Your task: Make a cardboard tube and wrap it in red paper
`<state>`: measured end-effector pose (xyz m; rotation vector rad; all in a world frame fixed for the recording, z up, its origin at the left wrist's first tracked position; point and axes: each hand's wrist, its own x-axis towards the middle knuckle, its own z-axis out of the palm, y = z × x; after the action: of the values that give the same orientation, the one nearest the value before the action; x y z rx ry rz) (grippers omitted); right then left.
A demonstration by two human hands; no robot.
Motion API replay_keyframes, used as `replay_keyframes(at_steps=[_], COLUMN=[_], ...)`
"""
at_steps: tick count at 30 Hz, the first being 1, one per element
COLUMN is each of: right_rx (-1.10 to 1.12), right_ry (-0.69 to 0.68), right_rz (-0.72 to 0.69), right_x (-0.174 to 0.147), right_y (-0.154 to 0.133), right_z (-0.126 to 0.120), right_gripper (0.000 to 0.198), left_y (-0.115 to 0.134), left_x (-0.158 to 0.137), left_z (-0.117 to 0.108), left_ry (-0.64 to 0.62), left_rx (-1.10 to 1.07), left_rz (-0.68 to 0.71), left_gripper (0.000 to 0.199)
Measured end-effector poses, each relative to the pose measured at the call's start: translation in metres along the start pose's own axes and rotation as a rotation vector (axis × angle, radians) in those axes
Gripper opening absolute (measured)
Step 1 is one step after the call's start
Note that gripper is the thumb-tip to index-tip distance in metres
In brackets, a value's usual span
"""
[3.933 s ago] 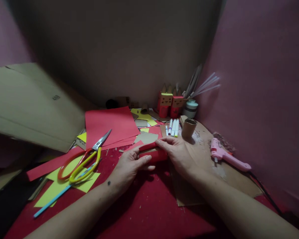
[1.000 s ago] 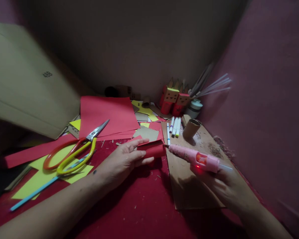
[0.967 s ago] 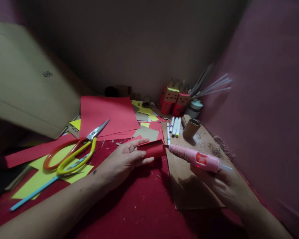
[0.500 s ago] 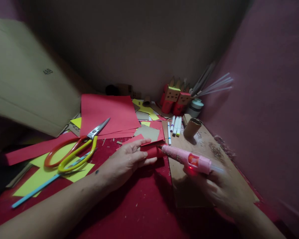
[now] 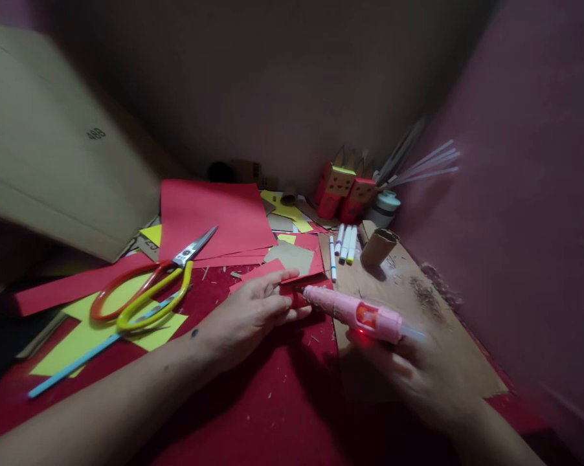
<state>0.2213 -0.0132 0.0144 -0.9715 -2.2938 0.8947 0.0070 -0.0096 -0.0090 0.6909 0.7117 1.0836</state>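
Note:
My right hand (image 5: 413,382) is wrapped around a pink hot glue gun (image 5: 338,305), whose small red light is lit. The gun's nozzle points left, at the red paper piece (image 5: 305,279) gripped by my left hand (image 5: 258,304). That paper looks curved or folded, with a flap standing over the nozzle tip; my fingers cover much of it. Whether the nozzle touches the paper I cannot tell. Just behind lies a grey-brown cardboard scrap (image 5: 292,257) on red paper.
To the left, scissors (image 5: 151,291) with red and yellow handles rest on yellow paper (image 5: 54,359) beside a blue pencil-like stick (image 5: 73,367). Red sheets (image 5: 214,220) lie behind. At right, a cardboard sheet (image 5: 447,349) bears a cardboard tube (image 5: 378,249) and several markers (image 5: 346,244).
The glue gun has shifted left, its nozzle now further in under the paper's flap. My left hand keeps its grip on the red paper.

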Motion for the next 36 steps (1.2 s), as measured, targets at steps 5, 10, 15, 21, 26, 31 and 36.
replay_keyframes(at_steps=[5, 10, 15, 21, 26, 31, 36], right_rx=[0.0, -0.041, -0.048, 0.034, 0.124, 0.08, -0.008], right_ry=[0.035, 0.067, 0.088, 0.041, -0.007, 0.107, 0.178], right_rz=[-0.036, -0.002, 0.009, 0.028, 0.027, 0.039, 0.074], right_x=[-0.001, -0.003, -0.004, -0.004, -0.001, -0.005, -0.011], right_y=[0.006, 0.006, 0.005, 0.002, -0.001, 0.002, 0.006], right_z=[0.006, 0.01, 0.011, 0.008, 0.003, -0.001, -0.007], right_gripper=[0.045, 0.044, 0.041, 0.043, 0.042, 0.041, 0.04], left_y=[-0.002, -0.003, -0.002, -0.002, -0.004, -0.002, 0.0], left_x=[-0.001, -0.001, 0.0, -0.001, 0.0, 0.0, 0.0], left_z=[-0.002, -0.002, 0.001, -0.001, -0.004, -0.004, -0.003], left_ry=[0.029, 0.012, 0.012, -0.009, -0.032, -0.117, -0.06], left_rx=[0.005, 0.034, 0.08, 0.029, 0.002, 0.023, 0.013], left_rz=[-0.016, -0.004, -0.005, 0.009, 0.002, 0.039, 0.041], left_gripper=[0.054, 0.053, 0.058, 0.051, 0.051, 0.052, 0.053])
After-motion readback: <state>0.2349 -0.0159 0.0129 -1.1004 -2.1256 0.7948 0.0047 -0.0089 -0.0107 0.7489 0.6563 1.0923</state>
